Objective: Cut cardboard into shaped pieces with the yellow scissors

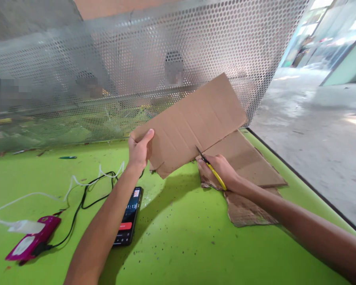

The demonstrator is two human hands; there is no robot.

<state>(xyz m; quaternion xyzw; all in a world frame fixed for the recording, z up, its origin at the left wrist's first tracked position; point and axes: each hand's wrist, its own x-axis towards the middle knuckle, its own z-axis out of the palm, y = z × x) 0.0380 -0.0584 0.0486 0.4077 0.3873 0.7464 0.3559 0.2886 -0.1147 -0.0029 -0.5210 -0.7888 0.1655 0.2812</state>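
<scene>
My left hand [139, 149] grips the left edge of a brown cardboard sheet [192, 122] and holds it tilted above the green table [180, 237]. My right hand [219, 170] holds yellow-handled scissors [211, 168], whose dark blades point up into the sheet's lower edge near its middle. Under my right hand lie more flat cardboard pieces [246, 162] on the table.
A black phone [128, 217] with a lit screen lies beside my left forearm. A pink device [32, 242] with black and white cables [86, 190] sits at the left. A perforated metal screen [136, 71] stands behind the table. The table's right edge borders a concrete floor [314, 130].
</scene>
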